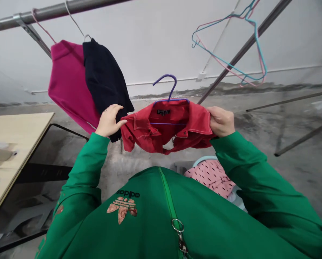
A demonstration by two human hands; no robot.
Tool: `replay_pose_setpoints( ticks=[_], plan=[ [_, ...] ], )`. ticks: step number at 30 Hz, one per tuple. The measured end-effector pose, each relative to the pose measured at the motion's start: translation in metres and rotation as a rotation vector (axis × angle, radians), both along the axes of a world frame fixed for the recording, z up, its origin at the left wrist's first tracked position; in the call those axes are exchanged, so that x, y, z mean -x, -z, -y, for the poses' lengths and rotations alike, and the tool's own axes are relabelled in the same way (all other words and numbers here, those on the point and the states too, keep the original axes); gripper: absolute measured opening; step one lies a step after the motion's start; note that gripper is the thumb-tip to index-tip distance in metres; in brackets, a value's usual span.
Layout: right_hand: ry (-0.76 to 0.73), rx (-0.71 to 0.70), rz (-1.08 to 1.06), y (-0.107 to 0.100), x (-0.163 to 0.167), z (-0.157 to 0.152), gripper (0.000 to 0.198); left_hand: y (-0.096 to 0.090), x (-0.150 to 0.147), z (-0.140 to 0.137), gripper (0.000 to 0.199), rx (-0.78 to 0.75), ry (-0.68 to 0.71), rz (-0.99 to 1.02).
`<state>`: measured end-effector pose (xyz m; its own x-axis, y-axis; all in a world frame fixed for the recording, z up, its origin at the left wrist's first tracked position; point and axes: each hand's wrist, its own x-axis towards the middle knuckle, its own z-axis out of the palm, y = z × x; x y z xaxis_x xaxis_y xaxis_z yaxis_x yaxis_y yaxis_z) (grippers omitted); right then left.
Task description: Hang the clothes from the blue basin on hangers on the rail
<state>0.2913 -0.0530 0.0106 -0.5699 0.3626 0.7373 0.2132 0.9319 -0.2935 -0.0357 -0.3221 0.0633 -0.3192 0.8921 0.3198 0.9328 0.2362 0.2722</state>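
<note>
A red collared garment [174, 142] with pale stitching hangs in front of me on a purple hanger [174, 81]. The hanger's hook is free in the air, and its thin bar shows inside the neck opening. My right hand [222, 121] is closed on the garment's shoulder at the right. At the other shoulder, my left hand [111, 120] has thumb and fingers apart, the thumb tip touching the red cloth's edge. Behind my left hand hang a dark navy garment [103, 72] and a magenta garment [68, 79].
A metal rail [55, 11] at upper left carries the two hung garments. Teal and pink hangers [229, 66] hang at upper right by a slanting pole [247, 48]. Pink patterned cloth [211, 176] fills a basin below. A wooden-topped table [18, 126] stands at left.
</note>
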Motion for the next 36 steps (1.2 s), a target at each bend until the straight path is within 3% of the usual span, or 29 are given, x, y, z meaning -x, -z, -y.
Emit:
replay_pose_setpoints(
  ticks=[2, 4, 7, 14, 18, 21, 24, 28, 33, 36],
  plan=[
    [0.0, -0.014, -0.028, 0.0, -0.002, -0.003, 0.025, 0.017, 0.013, -0.006, 0.061, 0.091, 0.072, 0.085],
    [-0.012, 0.008, -0.037, -0.003, -0.005, -0.005, 0.024, 0.032, 0.018, -0.013, 0.05, 0.119, 0.075, 0.166],
    [-0.035, 0.102, -0.042, -0.011, -0.012, -0.007, 0.023, 0.044, 0.024, -0.018, 0.033, 0.009, 0.02, 0.235],
    [-0.029, 0.451, 0.013, -0.022, -0.026, -0.007, 0.028, 0.026, 0.051, -0.017, 0.022, -0.25, 0.011, 0.295],
    [-0.009, 0.61, -0.046, -0.017, -0.024, -0.004, 0.028, 0.014, 0.028, -0.02, 0.03, -0.302, 0.047, 0.051],
    [-0.033, 0.683, -0.055, -0.014, -0.021, -0.001, 0.029, 0.011, 0.001, -0.024, 0.037, -0.225, 0.152, -0.193],
    [-0.063, 0.691, -0.042, -0.011, -0.019, 0.001, 0.029, 0.013, -0.016, -0.027, 0.043, -0.088, 0.187, -0.375],
    [-0.095, 0.67, 0.002, -0.006, -0.015, 0.007, 0.029, 0.013, -0.021, -0.033, 0.052, -0.095, 0.104, -0.523],
    [-0.093, 0.545, 0.034, -0.011, -0.008, 0.016, 0.032, 0.003, -0.025, -0.044, 0.053, -0.107, 0.096, -0.522],
    [-0.087, 0.401, 0.06, -0.017, -0.011, 0.014, 0.029, -0.006, -0.024, -0.045, 0.053, -0.144, 0.103, -0.47]
  ],
)
